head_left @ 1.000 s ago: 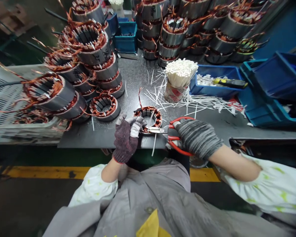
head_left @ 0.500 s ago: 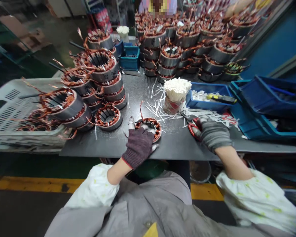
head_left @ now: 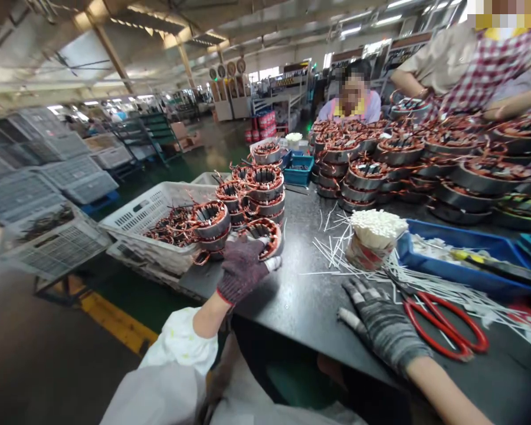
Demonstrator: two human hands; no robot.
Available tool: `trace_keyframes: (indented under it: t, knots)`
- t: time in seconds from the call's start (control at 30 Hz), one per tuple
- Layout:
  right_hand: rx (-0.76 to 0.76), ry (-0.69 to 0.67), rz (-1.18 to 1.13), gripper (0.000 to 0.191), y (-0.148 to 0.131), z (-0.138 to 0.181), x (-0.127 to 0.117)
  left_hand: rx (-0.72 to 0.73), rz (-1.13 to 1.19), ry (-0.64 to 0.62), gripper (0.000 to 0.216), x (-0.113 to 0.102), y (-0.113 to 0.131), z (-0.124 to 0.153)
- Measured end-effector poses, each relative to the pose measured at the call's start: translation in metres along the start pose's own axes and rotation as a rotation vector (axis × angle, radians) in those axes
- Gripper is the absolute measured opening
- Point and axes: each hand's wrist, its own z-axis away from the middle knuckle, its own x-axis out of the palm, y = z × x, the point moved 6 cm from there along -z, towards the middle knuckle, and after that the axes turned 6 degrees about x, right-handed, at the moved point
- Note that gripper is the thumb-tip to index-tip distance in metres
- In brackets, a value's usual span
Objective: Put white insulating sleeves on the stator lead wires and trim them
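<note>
My left hand (head_left: 242, 268), in a dark knit glove, grips a copper-wound stator (head_left: 265, 233) and holds it lifted above the dark table's (head_left: 301, 301) left edge. Its fingers wrap the ring's near side. In a grey striped glove, my right hand (head_left: 374, 319) lies flat on the table with its fingers spread and nothing in them. The red-handled scissors (head_left: 442, 321) lie on the table just right of that hand, untouched.
Stacks of wound stators (head_left: 256, 189) stand by a white crate (head_left: 150, 221) at the left; more stators (head_left: 425, 159) fill the back. A cup of white sticks (head_left: 374, 239), loose sticks and a blue tray (head_left: 460, 251) sit mid-table. Two other people work at the far side.
My right hand has put the scissors down and now rests flat. My left hand has picked up the stator and carried it left. My head has lifted toward the hall.
</note>
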Motion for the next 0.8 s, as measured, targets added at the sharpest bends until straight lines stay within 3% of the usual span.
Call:
trace_keyframes:
  t: [0.13, 0.27, 0.43, 0.53, 0.6, 0.63, 0.7, 0.8]
  knots:
    - [0.042, 0.004, 0.011, 0.051, 0.010, 0.000, 0.007, -0.048, -0.274, -0.108, 0.040, 0.001, -0.023, -0.021]
    - [-0.072, -0.002, -0.044, 0.046, -0.017, -0.020, 0.002, 0.082, -0.328, -0.081, 0.032, -0.004, -0.017, -0.028]
    - [-0.095, -0.054, -0.193, 0.040, -0.075, -0.123, -0.068, 0.216, -0.367, 0.059, 0.034, -0.026, -0.012, -0.023]
    - [-0.028, -0.153, -0.217, 0.038, -0.097, -0.171, -0.094, 0.305, -0.345, 0.189, 0.029, -0.067, -0.019, -0.045]
    - [-0.047, -0.167, -0.212, 0.039, -0.102, -0.169, -0.085, 0.337, -0.361, 0.298, 0.032, -0.103, -0.025, -0.083]
    - [-0.088, -0.149, -0.221, 0.041, -0.102, -0.158, -0.074, 0.360, -0.369, 0.295, 0.034, -0.116, -0.026, -0.111]
    - [-0.200, -0.097, -0.276, 0.044, -0.097, -0.121, -0.044, 0.360, -0.399, 0.136, 0.039, -0.125, -0.031, -0.178]
    - [-0.207, 0.100, -0.353, 0.039, -0.069, -0.063, -0.006, 0.218, -0.436, -0.091, 0.046, -0.110, -0.045, -0.278]
